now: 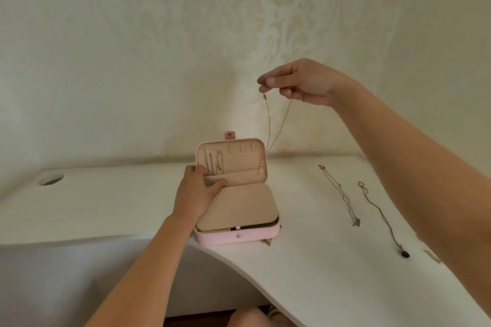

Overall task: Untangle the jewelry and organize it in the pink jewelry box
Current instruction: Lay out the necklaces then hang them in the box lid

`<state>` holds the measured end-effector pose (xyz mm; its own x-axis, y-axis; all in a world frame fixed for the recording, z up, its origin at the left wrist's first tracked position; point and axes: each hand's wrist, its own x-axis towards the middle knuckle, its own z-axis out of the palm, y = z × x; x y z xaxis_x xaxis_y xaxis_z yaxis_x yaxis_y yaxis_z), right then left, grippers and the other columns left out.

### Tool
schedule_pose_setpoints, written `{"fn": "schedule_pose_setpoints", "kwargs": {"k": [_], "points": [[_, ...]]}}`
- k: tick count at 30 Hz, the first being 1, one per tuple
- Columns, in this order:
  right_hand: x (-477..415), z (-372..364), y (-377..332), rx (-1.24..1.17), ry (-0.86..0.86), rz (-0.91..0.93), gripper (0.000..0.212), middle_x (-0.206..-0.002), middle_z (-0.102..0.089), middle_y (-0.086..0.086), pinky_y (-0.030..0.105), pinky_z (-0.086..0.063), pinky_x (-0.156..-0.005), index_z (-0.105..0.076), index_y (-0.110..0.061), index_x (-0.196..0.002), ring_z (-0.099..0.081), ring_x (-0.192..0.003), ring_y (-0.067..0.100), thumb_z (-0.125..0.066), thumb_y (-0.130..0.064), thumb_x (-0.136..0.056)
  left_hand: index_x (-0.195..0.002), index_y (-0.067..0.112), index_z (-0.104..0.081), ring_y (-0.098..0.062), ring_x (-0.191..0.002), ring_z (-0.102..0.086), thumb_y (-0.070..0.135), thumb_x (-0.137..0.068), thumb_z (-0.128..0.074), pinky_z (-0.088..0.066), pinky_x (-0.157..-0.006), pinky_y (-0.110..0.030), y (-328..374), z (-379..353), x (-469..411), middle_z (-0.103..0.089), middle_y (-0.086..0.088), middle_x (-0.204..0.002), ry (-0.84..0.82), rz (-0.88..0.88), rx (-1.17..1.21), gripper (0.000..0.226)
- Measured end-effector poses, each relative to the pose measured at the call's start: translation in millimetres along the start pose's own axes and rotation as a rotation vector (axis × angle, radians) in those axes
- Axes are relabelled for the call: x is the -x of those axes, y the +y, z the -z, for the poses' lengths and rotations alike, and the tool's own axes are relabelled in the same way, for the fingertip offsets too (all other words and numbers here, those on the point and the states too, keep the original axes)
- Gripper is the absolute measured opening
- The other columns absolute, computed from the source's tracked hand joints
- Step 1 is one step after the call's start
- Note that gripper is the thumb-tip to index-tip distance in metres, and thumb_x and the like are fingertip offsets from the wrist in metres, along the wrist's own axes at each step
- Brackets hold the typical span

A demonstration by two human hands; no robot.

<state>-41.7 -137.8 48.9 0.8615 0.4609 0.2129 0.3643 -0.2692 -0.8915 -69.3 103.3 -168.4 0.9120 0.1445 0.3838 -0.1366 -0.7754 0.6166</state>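
The white table [305, 268] carries the open pink jewelry box [236, 237]. The right hand [300, 82] pinches a gold chain [269, 125] raised above the box, and the chain's lower end is hidden behind the lid. The left hand [198, 191] rests on the lid pocket [239, 176]; whether it grips the pocket cannot be told. Two necklaces [342, 194] lie to the right.

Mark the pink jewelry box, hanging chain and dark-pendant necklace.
pink jewelry box [218, 238]: head view, front wall of base
hanging chain [269, 119]: head view, left strand
dark-pendant necklace [405, 254]: head view, pendant
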Motion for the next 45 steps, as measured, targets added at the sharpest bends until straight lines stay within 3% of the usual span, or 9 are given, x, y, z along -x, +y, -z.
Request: {"fn": "schedule_pose_setpoints", "kwargs": {"k": [3,6,9,17,28,45], "points": [[-17,-23,-9,0.017,0.025,0.055,0.011,-0.09,-0.073,0.0,0.011,-0.038,-0.049,-0.071,-0.013,-0.097,-0.044,-0.051,0.003,-0.066,-0.015,-0.087,-0.106,0.009,-0.055,-0.02,-0.086,-0.052,0.041,-0.081,-0.068,-0.04,-0.073,-0.025,0,0,0,-0.049,-0.006,-0.109,0.002,-0.003,0.002,0.043],[-33,-42,-11,-0.043,0.015,0.103,0.013,-0.085,-0.073,0.0,0.013,-0.047,-0.06,-0.07,-0.011,-0.098,-0.062,-0.066,0.005,-0.065,-0.007,-0.087,-0.106,0.009,-0.055,-0.018,-0.084,-0.05,0.041,-0.081,-0.068,-0.039,-0.071,-0.023,-1,0,-1,-0.049,-0.006,-0.11,0.007,-0.007,-0.004,0.042],[-45,-55,-8,-0.084,-0.009,0.12,0.015,-0.085,-0.073,0.001,0.015,-0.05,-0.067,-0.07,-0.009,-0.099,-0.067,-0.076,0.008,-0.063,-0.003,-0.087,-0.107,0.01,-0.055,-0.018,-0.084,-0.051,0.043,-0.081,-0.068,-0.04,-0.071,-0.024,-3,0,-2,-0.048,-0.006,-0.111,0.003,-0.005,-0.007,0.044],[-65,-68,0,-0.107,0.013,0.15,0.014,-0.084,-0.072,0.002,0.015,-0.049,-0.066,-0.07,-0.007,-0.098,-0.062,-0.066,0.006,-0.066,-0.004,-0.085,-0.111,0.011,-0.054,-0.016,-0.084,-0.049,0.044,-0.082,-0.066,-0.039,-0.071,-0.022,-4,-1,-2,-0.046,-0.004,-0.111,-0.007,-0.003,0.001,0.046],[-78,-77,18,0.033,-0.001,0.137,0.017,-0.092,-0.074,0.001,0.018,-0.046,-0.072,-0.071,-0.012,-0.1,-0.064,-0.075,0.006,-0.066,-0.005,-0.085,-0.111,0.011,-0.055,-0.015,-0.082,-0.049,0.043,-0.081,-0.068,-0.038,-0.07,-0.02,-5,-1,-2,-0.047,-0.003,-0.111,0.002,-0.004,0.03,0.046],[-83,-74,8,-0.065,0.03,0.179,0.017,-0.093,-0.073,0.004,0.018,-0.047,-0.077,-0.071,-0.009,-0.099,-0.061,-0.076,0.009,-0.069,-0.006,-0.083,-0.113,0.012,-0.054,-0.014,-0.082,-0.048,0.045,-0.082,-0.067,-0.037,-0.069,-0.021,-4,-1,-3,-0.046,-0.001,-0.111,-0.01,0.018,0.024,0.047]]}}
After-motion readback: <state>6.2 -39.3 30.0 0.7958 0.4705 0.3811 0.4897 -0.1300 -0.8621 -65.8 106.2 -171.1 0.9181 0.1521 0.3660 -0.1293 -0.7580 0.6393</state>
